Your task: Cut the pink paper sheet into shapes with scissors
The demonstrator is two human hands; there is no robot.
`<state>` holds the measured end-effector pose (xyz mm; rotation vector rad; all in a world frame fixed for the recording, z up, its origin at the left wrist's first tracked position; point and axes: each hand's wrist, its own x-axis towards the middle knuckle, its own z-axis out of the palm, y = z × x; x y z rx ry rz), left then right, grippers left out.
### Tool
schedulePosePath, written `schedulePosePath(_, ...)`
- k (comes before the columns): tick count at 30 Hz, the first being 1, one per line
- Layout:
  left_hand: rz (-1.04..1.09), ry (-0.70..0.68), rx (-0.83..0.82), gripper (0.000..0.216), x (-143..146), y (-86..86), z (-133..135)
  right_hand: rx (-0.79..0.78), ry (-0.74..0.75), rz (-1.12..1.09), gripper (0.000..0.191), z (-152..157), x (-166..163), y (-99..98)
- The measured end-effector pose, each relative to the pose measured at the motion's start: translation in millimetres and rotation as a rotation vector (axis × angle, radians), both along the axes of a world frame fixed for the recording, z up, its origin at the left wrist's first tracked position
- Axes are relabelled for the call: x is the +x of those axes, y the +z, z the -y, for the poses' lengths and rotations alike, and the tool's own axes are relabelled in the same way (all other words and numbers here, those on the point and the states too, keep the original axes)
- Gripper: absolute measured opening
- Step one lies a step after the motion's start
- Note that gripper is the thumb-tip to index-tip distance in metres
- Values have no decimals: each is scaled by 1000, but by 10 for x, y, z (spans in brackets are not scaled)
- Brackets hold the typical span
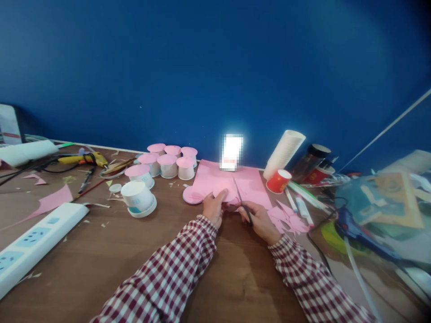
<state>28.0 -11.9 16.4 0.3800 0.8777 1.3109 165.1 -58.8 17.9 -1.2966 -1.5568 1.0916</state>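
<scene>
My left hand [214, 209] pinches a rounded piece of pink paper [230, 192] between thumb and fingers, above the desk. In my right hand [261, 221] is a pair of scissors [249, 216], fingers around the dark handles. The blades point up and away, close against the right edge of the paper piece. Below both hands lies a large pink sheet [253, 179]. Several pink paper discs [191, 196] are piled on its left side, near my left hand. Pink offcuts [290, 220] lie just right of my right hand.
Paper cups with pink disc tops [167, 160] stand back left, behind a plain white cup [137, 197]. A power strip [42, 235] and yellow glue gun [96, 159] lie left. Right are stacked cups [283, 152], a red cup [278, 182], markers [304, 209] and a blue glue gun [362, 235].
</scene>
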Motion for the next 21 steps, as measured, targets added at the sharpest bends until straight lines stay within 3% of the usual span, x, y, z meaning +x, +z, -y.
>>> schedulePosePath(21,3,16,-14,23,-6,24,11,-10,0,3,27,-6,7,-27)
